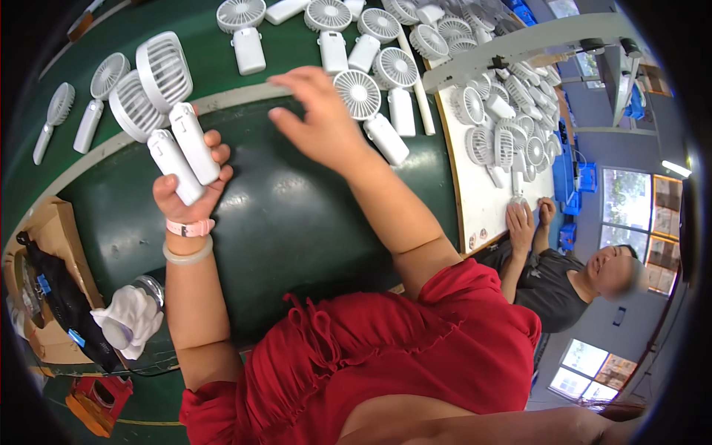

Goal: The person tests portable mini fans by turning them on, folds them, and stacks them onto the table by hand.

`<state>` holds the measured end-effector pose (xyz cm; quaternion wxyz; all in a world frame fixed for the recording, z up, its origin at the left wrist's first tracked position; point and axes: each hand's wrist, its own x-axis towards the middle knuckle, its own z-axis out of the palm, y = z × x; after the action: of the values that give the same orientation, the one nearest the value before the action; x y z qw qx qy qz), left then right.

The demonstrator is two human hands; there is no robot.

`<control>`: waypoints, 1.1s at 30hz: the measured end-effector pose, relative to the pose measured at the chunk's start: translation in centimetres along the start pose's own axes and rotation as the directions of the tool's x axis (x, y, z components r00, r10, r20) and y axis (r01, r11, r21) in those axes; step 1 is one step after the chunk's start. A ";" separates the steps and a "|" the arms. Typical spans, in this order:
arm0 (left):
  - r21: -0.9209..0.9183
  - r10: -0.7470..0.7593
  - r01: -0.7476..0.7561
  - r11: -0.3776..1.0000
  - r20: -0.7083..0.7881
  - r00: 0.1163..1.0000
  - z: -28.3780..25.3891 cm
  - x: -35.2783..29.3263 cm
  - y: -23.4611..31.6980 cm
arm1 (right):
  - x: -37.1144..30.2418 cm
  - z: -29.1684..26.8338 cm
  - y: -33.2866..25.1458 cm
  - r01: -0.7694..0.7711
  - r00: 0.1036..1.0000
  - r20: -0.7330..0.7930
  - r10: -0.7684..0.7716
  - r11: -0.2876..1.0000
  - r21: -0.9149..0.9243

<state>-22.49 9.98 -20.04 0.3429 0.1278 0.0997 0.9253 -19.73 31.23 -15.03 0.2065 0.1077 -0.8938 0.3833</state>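
Two white handheld fans rest side by side in my left hand point(194, 194), its fingers wrapped round their handles. The nearer fan point(174, 167) overlaps the other fan point(194, 141), and both round grilles point up and away from me. My right hand point(315, 111) hangs over the green table with thumb and fingers apart and nothing in it. Just right of that hand lies a white fan point(357, 95) with its handle slanting toward me. Beyond it are more fans, among them one point(241, 15) lying at the far edge of the work area.
A pale strip point(245, 96) curves across the green table point(297, 222). Two fans point(100, 89) lie far left. On the right, a white table point(475, 193) holds a heap of fans, and a person point(552, 282) works beside it. A cardboard box point(67, 245) stands at left.
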 end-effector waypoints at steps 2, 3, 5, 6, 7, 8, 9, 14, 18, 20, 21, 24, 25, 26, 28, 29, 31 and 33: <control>0.030 -0.001 0.001 1.000 0.005 1.000 0.0 -0.2 0.1 | -2.0 -2.1 1.6 0.049 0.992 -0.097 -0.084 0.948 -0.314; 0.038 -0.004 0.003 0.999 0.010 1.000 0.0 0.0 0.0 | -3.3 -3.3 2.1 -0.008 0.992 -0.120 -0.046 0.911 -0.411; 0.051 -0.008 0.007 0.999 0.015 1.000 0.1 0.2 -0.2 | -6.1 -5.3 3.2 -0.096 0.988 -0.152 0.007 0.803 -0.588; 0.065 -0.012 0.011 0.998 0.009 1.000 -0.1 0.3 -0.4 | -7.7 -5.9 4.0 -0.178 0.983 -0.152 0.106 0.777 -0.604; 0.083 -0.013 0.013 0.996 0.000 1.000 -0.2 0.4 -0.5 | -9.2 -6.4 4.6 -0.255 0.967 -0.154 0.203 0.745 -0.617; 0.079 -0.011 0.011 0.997 0.000 1.000 -0.7 0.3 -0.5 | -10.4 -6.7 5.3 -0.275 0.959 -0.130 0.252 0.714 -0.644; 0.086 0.016 -0.016 0.996 -0.005 1.000 -1.4 0.1 -0.6 | -11.0 -6.7 5.3 -0.315 0.943 -0.124 0.308 0.713 -0.627; 0.109 0.121 -0.111 0.988 -0.098 0.988 -1.9 -0.1 -0.7 | -10.8 -6.1 4.7 -0.320 0.941 -0.093 0.326 0.766 -0.558; -0.007 0.103 -0.105 0.994 -0.134 0.986 -2.6 0.1 -0.1 | -8.0 -4.3 2.9 -0.599 0.703 0.400 0.587 0.186 0.779; 0.002 0.107 -0.108 0.994 -0.140 0.984 -3.0 0.1 0.0 | -6.4 -2.2 3.4 -0.508 0.773 0.532 0.345 -0.167 0.845; -0.023 0.092 -0.096 0.995 -0.133 0.987 -2.9 -0.1 0.1 | -5.0 -1.1 3.0 -0.517 0.791 0.558 0.251 -0.214 0.829; 0.000 0.089 -0.090 0.996 -0.127 0.988 -2.8 -0.4 0.0 | -1.5 1.8 2.2 -0.509 0.846 0.527 0.075 -0.175 0.842; 0.014 0.089 -0.088 0.996 -0.124 0.988 -2.8 -0.5 0.0 | -0.7 2.6 2.2 -0.486 0.860 0.506 0.059 -0.202 0.850; 0.042 0.095 -0.090 0.995 -0.152 0.984 -2.7 -0.5 -0.1 | -0.1 3.4 2.3 -0.466 0.872 0.487 0.040 -0.230 0.854; 0.056 0.088 -0.081 0.995 -0.133 0.987 -2.4 -0.1 -0.4 | 0.4 4.1 2.6 -0.447 0.879 0.474 0.050 -0.260 0.856; 0.071 0.078 -0.070 0.995 -0.123 0.989 -2.3 -0.1 -0.4 | 0.0 4.4 2.7 -0.453 0.868 0.489 0.087 -0.267 0.851; 0.063 0.067 -0.060 0.996 -0.121 0.990 -2.2 -0.2 -0.3 | -0.5 5.0 3.5 -0.460 0.869 0.486 0.096 -0.208 0.863; 0.053 0.061 -0.055 0.997 -0.118 0.991 -2.1 -0.1 -0.3 | -0.4 4.9 3.9 -0.456 0.871 0.485 0.079 -0.235 0.858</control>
<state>-22.87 9.95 -22.09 0.3062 0.0833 0.1394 0.9380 -22.18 30.38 -20.74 -0.1528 0.0714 -0.3018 0.9383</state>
